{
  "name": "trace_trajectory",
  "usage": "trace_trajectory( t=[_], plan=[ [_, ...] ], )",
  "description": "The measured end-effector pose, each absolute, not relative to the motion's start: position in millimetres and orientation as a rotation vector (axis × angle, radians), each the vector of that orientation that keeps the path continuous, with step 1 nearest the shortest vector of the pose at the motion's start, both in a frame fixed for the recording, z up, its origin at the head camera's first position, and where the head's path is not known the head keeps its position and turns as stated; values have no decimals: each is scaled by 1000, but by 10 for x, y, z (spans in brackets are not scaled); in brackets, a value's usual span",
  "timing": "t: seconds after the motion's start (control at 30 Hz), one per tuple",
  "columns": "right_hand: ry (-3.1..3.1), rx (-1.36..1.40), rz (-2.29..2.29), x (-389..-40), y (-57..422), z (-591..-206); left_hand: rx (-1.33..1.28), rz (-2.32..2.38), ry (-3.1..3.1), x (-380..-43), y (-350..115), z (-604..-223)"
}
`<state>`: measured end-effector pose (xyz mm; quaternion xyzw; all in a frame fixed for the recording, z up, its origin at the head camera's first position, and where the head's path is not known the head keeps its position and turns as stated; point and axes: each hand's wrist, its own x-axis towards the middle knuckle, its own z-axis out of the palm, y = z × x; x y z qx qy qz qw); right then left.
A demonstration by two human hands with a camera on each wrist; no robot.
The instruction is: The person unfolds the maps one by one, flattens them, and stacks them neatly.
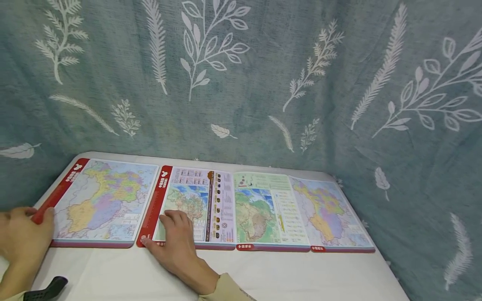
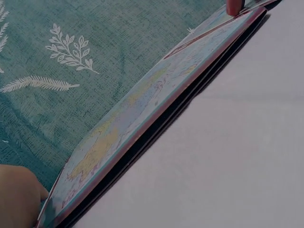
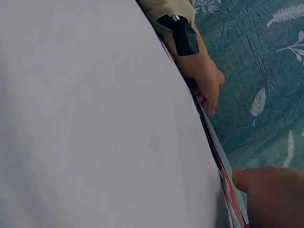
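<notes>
A colourful map sheet (image 1: 103, 200) with a red strip along its left side lies at the left of the row. My left hand (image 1: 26, 236) grips its left edge, the thumb over the red strip; the fingertips are partly hidden. In the right wrist view the same left hand (image 3: 204, 78) is at the far edge. My right hand (image 1: 175, 240) rests on a second red-edged map sheet (image 1: 222, 209), its thumb near the lower left corner. A narrow white gap separates the two sheets. Layered edges (image 2: 128, 152) show along the front of the left sheet.
A green relief map (image 1: 254, 213) and another coloured map (image 1: 327, 213) continue the row to the right. All lie on a white-covered table (image 1: 282, 274). A teal leaf-patterned curtain (image 1: 241, 100) hangs behind and to the sides.
</notes>
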<state>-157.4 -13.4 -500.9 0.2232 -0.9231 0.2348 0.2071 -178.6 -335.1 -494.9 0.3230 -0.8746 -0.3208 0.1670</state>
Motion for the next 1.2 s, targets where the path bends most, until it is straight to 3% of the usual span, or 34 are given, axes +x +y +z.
trace_trajectory(
  t=[0.53, 1.2],
  plan=[
    [-2646, 731, 613, -1567, -401, -4971, 837, -826, -2450, -1795, -3331, -4934],
    [-2531, 744, 859, -1541, -382, -4971, 833, -918, -2365, -1756, -3364, -4962]
  ],
)
